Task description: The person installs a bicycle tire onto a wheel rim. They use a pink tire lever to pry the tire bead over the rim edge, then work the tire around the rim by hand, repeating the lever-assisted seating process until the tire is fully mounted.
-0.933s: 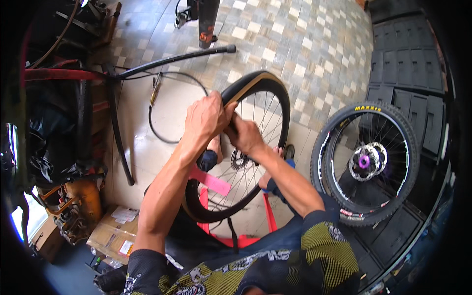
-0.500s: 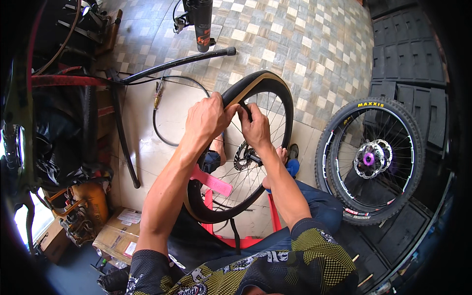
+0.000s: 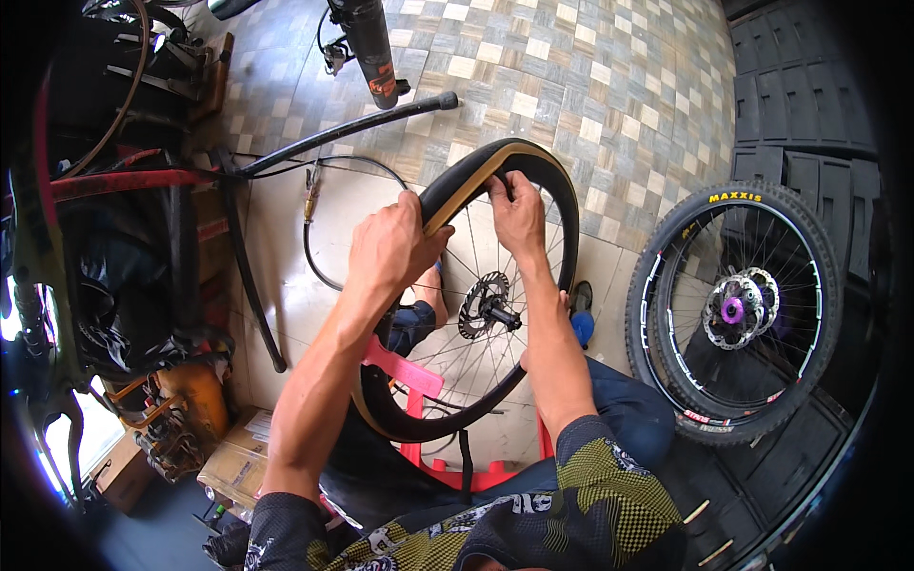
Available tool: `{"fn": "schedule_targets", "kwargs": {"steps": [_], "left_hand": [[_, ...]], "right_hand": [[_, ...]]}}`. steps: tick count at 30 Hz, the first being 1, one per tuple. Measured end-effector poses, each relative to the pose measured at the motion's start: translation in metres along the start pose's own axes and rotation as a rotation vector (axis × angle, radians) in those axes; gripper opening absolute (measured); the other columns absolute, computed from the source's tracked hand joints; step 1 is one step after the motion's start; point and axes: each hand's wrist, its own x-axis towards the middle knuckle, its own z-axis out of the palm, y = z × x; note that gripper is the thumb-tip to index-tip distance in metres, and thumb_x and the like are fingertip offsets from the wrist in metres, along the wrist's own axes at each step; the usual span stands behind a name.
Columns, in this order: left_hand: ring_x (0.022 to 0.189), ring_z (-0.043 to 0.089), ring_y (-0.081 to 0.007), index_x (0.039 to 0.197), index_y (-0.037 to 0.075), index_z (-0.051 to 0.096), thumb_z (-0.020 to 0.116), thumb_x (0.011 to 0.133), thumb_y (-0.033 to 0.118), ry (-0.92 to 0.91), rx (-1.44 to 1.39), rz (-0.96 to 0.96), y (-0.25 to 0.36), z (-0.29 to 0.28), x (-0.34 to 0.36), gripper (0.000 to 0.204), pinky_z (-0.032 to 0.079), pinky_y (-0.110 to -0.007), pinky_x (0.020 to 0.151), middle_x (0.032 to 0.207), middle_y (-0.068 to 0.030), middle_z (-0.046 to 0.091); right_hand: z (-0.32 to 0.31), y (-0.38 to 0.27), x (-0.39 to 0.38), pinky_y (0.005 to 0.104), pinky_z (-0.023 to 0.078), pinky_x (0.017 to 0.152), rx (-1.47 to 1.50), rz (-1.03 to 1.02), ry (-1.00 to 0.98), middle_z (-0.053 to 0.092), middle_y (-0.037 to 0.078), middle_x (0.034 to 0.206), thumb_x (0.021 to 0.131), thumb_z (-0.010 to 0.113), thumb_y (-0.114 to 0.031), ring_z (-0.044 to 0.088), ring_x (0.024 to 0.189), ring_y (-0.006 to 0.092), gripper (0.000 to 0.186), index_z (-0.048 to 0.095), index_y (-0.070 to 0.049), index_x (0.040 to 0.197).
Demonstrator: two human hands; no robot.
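Observation:
A bicycle wheel with a deep black rim (image 3: pixel 563 257) stands in front of me, its disc rotor (image 3: pixel 484 305) and thin spokes in the middle. Around it runs a black tyre with a tan sidewall (image 3: pixel 464 188), which bulges off the rim at the upper side. My left hand (image 3: pixel 392 249) is closed around the tyre at the upper left, thumb toward the spokes. My right hand (image 3: pixel 518 217) pinches the inner edge of the tyre near the top; its fingertips are partly hidden. Below my left forearm, a flat pink piece (image 3: pixel 405 369) overlaps the wheel's lower left.
Two more wheels with knobby tyres (image 3: pixel 640 314) lean at the right against black crates (image 3: pixel 809 105). An air hose (image 3: pixel 307 247) lies on the tiled floor beyond my left hand, near black tubes (image 3: pixel 347 131). A cardboard box (image 3: pixel 238 457) stands lower left.
My right hand has moved away from my left, up and right along the tyre. More of the tan sidewall shows between the hands. My left hand keeps its hold; the view has shifted slightly.

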Motion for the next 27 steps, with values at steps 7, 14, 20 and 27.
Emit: {"fn": "schedule_targets", "kwargs": {"steps": [7,14,20,27], "left_hand": [[0.078,0.072,-0.0508,0.094,-0.002,0.064,0.076,0.09,0.043,0.053,-0.04,-0.043,-0.01,0.012,0.008,0.047,0.056,-0.056,0.072,0.079,-0.0302,0.071],[0.078,0.074,-0.0484,0.097,-0.006,0.065,0.076,0.087,0.036,0.013,-0.05,0.03,0.006,0.002,0.002,0.045,0.059,-0.056,0.076,0.079,-0.0298,0.073],[0.08,0.074,-0.0485,0.096,-0.005,0.063,0.076,0.088,0.035,-0.002,-0.029,0.026,0.011,0.002,0.003,0.043,0.059,-0.055,0.077,0.083,-0.0304,0.073],[0.081,0.072,-0.05,0.094,-0.003,0.063,0.078,0.088,0.04,-0.008,-0.061,0.003,0.001,0.001,0.002,0.046,0.056,-0.056,0.076,0.08,-0.029,0.072]], "right_hand": [[0.015,-0.018,-0.037,0.0491,0.057,0.072,0.0,-0.278,-0.141,0.077,0.023,0.097,0.107,0.067,-0.021,0.077,0.089,0.0424,0.021,0.066,-0.006,0.121],[0.003,-0.005,-0.023,0.0317,0.05,0.069,0.001,-0.025,0.031,0.07,0.01,0.082,0.109,0.069,-0.025,0.059,0.077,0.0107,0.028,0.065,0.001,0.1],[-0.006,0.01,0.001,0.0334,0.053,0.069,0.083,-0.223,0.011,0.075,0.013,0.086,0.11,0.068,-0.027,0.07,0.078,0.0154,0.028,0.066,0.001,0.103],[-0.028,-0.023,0.008,0.0476,0.057,0.079,-0.162,-0.172,-0.206,0.076,0.025,0.095,0.105,0.065,-0.02,0.075,0.091,0.0429,0.024,0.067,0.002,0.114]]}}
